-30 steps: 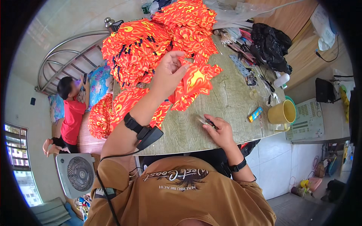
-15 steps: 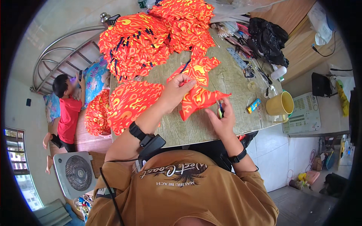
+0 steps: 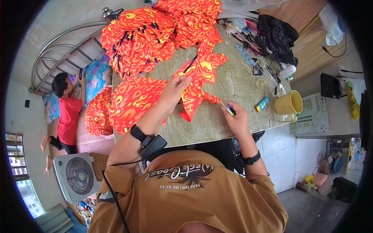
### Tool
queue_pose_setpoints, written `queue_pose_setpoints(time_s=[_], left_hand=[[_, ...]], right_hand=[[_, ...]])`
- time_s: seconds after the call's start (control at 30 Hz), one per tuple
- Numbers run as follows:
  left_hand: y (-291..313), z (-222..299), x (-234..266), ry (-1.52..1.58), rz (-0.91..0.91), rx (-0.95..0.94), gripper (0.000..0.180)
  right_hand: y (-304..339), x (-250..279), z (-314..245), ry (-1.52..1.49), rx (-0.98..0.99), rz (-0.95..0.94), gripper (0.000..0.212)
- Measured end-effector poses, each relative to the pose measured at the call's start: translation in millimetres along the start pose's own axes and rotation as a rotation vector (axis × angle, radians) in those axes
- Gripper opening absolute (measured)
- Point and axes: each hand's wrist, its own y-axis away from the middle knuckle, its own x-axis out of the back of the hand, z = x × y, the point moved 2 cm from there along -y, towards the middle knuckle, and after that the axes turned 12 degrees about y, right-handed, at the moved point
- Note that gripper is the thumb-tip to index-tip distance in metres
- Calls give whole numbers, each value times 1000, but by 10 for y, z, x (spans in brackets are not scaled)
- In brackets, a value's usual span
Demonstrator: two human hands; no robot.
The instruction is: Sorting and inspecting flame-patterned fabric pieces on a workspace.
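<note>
My left hand (image 3: pixel 175 91) is closed, pinching a piece of red flame-print fabric (image 3: pixel 190 101) over the table. A narrow corner of that fabric stretches right, toward my right hand (image 3: pixel 237 119). The fingers of that hand are wrapped round small snips (image 3: pixel 230 110) with dark blue and green on the handle; the thin, pale tip is at the fabric's corner. Whether the blades are touching the cloth is too small to tell. Just beyond my left hand lies more flame-print fabric (image 3: pixel 208 66) with a dark strip (image 3: pixel 190 65) across it.
Large flame-print piles (image 3: pixel 142 42) cover the table's far left; another heap (image 3: pixel 136 103) lies beside my left forearm. A yellow cup (image 3: pixel 288 105) and a small blue-yellow packet (image 3: pixel 262 104) sit right. A black bag (image 3: pixel 276 39) stands far right. A person (image 3: pixel 68 112) is on the bed, left.
My right hand has moved slightly right and turned, with the snips. The fabric corner is now drawn into a narrow, twisted strip. My left hand has shifted a little left.
</note>
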Motion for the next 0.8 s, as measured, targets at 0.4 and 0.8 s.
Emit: queue_pose_setpoints(time_s=[0.4,0.8], left_hand=[[223,159,-105,-237,-437,107,18],[193,112,-25,-130,-598,137,10]], right_hand=[[-205,-129,-362,-197,20,-63,40],[-189,-40,-481,-461,-19,-95,15]])
